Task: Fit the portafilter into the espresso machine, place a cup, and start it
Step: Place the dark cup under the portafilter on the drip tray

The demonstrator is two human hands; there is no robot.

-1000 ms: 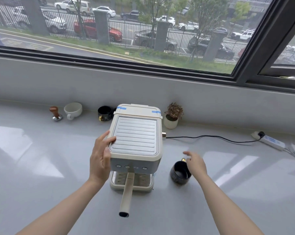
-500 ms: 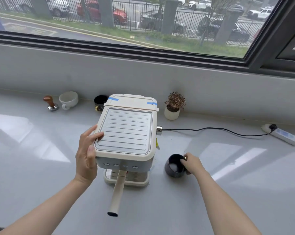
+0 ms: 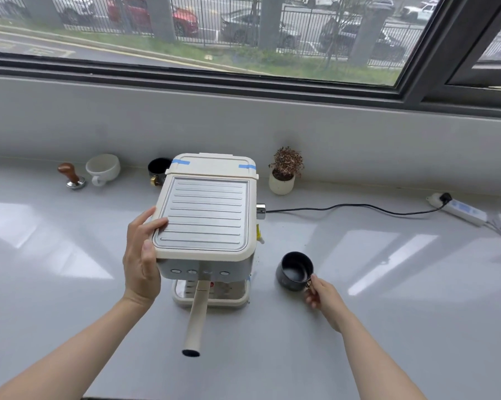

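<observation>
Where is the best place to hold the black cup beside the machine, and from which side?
By its small handle, from the near right side. The black cup is upright and its handle points away from the espresso machine, where the right hand pinches it.

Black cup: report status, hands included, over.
Left hand grips espresso machine side. Right hand pinches black cup handle, right of machine, not yet on drip tray. Portafilter handle juts over tray front.

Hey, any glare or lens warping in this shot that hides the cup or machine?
Head view: pale window reflections streak the counter on both sides, but none cover the dark cup or the espresso machine; the wide lens bows the window frame.
</observation>
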